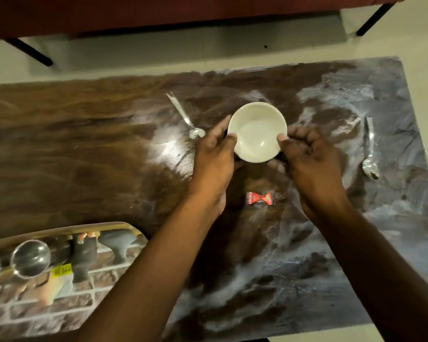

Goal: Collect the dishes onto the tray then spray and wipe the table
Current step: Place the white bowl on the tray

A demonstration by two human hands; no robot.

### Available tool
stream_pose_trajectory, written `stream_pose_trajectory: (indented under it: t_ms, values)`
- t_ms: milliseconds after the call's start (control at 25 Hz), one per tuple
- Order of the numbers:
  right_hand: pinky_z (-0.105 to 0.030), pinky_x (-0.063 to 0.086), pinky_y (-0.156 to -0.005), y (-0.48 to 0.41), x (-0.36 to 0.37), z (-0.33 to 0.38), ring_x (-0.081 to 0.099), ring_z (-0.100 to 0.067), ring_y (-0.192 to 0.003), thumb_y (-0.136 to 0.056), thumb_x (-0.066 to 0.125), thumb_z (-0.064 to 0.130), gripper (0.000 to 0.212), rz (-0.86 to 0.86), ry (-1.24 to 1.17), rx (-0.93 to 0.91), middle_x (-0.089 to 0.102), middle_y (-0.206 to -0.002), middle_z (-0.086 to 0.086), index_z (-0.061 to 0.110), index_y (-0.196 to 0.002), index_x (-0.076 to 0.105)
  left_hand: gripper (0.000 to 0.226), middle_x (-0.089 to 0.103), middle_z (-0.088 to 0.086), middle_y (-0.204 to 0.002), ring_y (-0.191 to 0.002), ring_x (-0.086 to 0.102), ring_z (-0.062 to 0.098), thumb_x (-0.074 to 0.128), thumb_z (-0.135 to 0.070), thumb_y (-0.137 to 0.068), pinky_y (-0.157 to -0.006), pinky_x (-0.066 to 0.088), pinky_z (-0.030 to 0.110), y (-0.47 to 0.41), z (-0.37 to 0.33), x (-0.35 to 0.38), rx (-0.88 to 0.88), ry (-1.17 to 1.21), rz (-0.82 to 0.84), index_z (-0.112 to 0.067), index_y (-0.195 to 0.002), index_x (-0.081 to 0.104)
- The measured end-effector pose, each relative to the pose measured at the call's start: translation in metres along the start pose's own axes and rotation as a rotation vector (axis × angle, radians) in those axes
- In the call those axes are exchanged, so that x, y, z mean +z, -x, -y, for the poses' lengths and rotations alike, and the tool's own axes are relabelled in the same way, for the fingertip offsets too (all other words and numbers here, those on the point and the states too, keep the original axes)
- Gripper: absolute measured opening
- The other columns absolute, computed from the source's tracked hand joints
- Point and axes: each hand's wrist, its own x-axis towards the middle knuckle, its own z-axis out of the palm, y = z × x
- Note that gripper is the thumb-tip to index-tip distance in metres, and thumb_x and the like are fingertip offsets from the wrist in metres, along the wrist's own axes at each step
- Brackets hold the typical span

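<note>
White bowl (257,132) upright, mouth up — left hand (215,156), right hand (311,159), both gripping its rim

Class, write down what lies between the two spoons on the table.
The head view shows the white bowl, held by the left hand and right hand, between the left spoon and the right spoon.

White bowl (257,132), upright and empty, was gripped at its rim by left hand (214,164) and right hand (311,161) over the table (84,149). One spoon (185,116) lay flat left of it, a second spoon (370,149) well right. The tray (59,227), near-left, bore seemingly steel cups (30,259).
</note>
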Motion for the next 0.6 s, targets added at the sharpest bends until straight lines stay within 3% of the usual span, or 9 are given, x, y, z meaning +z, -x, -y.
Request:
stream_pose_trajectory:
  t_ms: [200,320,440,600]
  values:
    - [-0.024,0.064,-0.064,0.125,0.064,-0.034,0.081,-0.012,-0.088,-0.099,0.074,0.019,0.006,0.085,0.121,0.091,0.082,-0.089,0.005,0.016,-0.102,0.07,0.035,0.072,-0.005,-0.136,-0.124,0.068,0.017,0.055,-0.012,-0.108,-0.103,0.058,0.052,0.097,0.019,-0.135,0.002,-0.033,-0.166,-0.023,-0.138,0.068]
    - [-0.025,0.063,-0.062,0.197,0.102,-0.069,0.078,-0.002,-0.075,-0.097,0.076,0.019,0.004,0.206,0.337,0.088,0.08,-0.078,0.012,0.019,-0.096,0.072,0.033,0.076,-0.009,-0.129,-0.12,0.072,0.021,0.059,-0.013,-0.106,-0.098,0.061,0.056,0.16,0.038,-0.225,-0.047,-0.06,-0.257,-0.03,-0.132,0.072]
    - [-0.034,0.066,-0.083,0.264,0.151,-0.105,0.078,0.001,-0.09,-0.098,0.075,0.018,0.021,0.384,0.412,0.097,0.082,-0.093,0.021,0.037,-0.107,0.075,0.034,0.077,-0.013,-0.126,-0.122,0.07,0.015,0.059,-0.01,-0.105,-0.102,0.059,0.05,0.206,0.055,-0.316,-0.081,-0.067,-0.369,-0.033,-0.125,0.075]
    - [-0.046,0.065,-0.094,0.313,0.215,-0.143,0.079,-0.007,-0.105,-0.102,0.07,0.012,0.029,0.479,0.33,0.137,0.082,-0.111,0.018,0.033,-0.12,0.08,0.034,0.076,-0.007,-0.129,-0.123,0.07,0.021,0.06,-0.012,-0.105,-0.102,0.057,0.061,0.227,0.07,-0.397,-0.093,-0.114,-0.502,-0.035,-0.123,0.076]
